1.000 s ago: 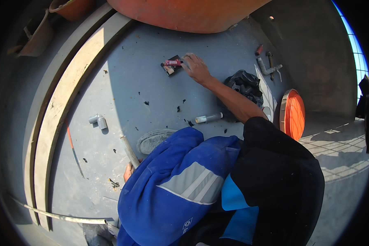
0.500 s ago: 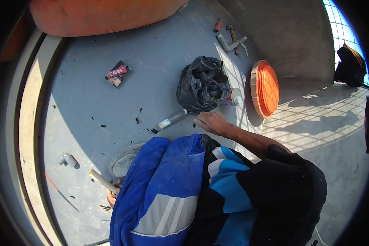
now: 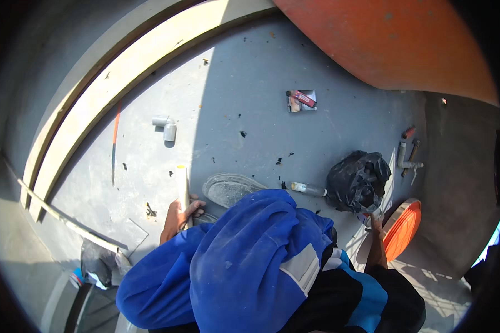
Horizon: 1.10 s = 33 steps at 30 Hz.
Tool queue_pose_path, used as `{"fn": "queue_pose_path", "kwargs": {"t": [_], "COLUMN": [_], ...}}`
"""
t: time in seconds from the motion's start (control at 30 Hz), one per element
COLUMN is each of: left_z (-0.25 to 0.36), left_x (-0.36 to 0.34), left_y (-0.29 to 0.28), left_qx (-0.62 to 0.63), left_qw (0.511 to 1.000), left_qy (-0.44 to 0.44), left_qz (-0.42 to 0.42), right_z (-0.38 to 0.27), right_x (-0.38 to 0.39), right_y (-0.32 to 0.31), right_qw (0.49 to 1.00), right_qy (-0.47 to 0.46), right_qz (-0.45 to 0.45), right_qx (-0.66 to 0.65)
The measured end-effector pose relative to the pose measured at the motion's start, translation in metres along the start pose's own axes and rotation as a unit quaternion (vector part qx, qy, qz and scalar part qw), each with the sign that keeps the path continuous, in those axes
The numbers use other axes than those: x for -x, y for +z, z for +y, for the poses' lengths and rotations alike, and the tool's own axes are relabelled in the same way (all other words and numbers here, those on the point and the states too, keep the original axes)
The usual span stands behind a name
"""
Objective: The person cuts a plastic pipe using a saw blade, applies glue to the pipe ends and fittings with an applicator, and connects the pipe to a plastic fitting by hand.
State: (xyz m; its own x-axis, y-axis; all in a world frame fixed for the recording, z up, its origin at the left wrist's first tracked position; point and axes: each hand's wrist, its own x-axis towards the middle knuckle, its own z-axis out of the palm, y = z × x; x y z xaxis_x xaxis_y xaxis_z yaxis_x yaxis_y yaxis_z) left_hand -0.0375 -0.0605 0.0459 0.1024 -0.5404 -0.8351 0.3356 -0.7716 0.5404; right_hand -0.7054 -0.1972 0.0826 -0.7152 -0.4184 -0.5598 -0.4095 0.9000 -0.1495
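Note:
Toward the centre left, my left hand [image 3: 181,217] is closed around a pale plastic pipe [image 3: 182,183], whose free end points away from me. At the right, my right hand [image 3: 376,222] has its fingers at a small can [image 3: 364,220], partly hidden and beside the lower edge of a black plastic bag [image 3: 354,180]. The fingers look closed on the can, though they are small and blurred. Dark fittings seem to lie in the bag's mouth. A clear cylindrical container [image 3: 309,189] lies on its side just left of the bag.
Grey elbow fittings [image 3: 166,127] and a thin red-and-dark rod [image 3: 115,141] lie at the left. A dark flat box [image 3: 301,101] with a red packet sits farther off. An orange round lid [image 3: 404,228] and a pipe with a tap [image 3: 404,158] are right; a large orange vessel [image 3: 394,44] looms above.
The view has swung left, so the bag, lid and box appear farther right. My right hand has gone from beside the bag to the can. My left hand still holds the pipe, now more visible.

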Motion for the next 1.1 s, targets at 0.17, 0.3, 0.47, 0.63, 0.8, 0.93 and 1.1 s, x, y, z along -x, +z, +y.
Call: {"fn": "queue_pose_path", "kwargs": {"t": [0.17,0.3,0.47,0.63,0.8,0.93,1.1], "left_z": [-0.006,-0.025,-0.028,-0.037,-0.030,-0.037,-0.025], "left_x": [0.018,0.018,0.017,0.010,0.004,0.004,-0.005], "left_y": [-0.008,-0.005,-0.001,0.007,0.008,0.008,0.017], "left_qx": [0.010,-0.049,0.035,-0.123,-0.066,-0.065,-0.094], "left_qw": [0.999,0.987,0.990,0.975,0.977,0.973,0.954], "left_qy": [0.016,0.051,0.067,0.083,0.127,0.121,0.164], "left_qz": [0.043,0.142,0.118,0.167,0.159,0.187,0.231], "right_z": [-0.043,-0.131,-0.237,-0.304,-0.345,-0.353,-0.360], "right_x": [0.000,0.087,0.188,0.238,0.314,0.345,0.354], "right_y": [-0.034,-0.062,-0.043,0.051,0.163,0.249,0.283], "right_qw": [0.975,0.896,0.808,0.709,0.565,0.457,0.416], "right_qy": [-0.142,-0.338,-0.530,-0.658,-0.745,-0.778,-0.779], "right_qz": [0.145,0.239,0.171,0.009,-0.118,-0.127,-0.100], "right_qx": [0.089,0.160,0.194,0.252,0.335,0.411,0.459]}}
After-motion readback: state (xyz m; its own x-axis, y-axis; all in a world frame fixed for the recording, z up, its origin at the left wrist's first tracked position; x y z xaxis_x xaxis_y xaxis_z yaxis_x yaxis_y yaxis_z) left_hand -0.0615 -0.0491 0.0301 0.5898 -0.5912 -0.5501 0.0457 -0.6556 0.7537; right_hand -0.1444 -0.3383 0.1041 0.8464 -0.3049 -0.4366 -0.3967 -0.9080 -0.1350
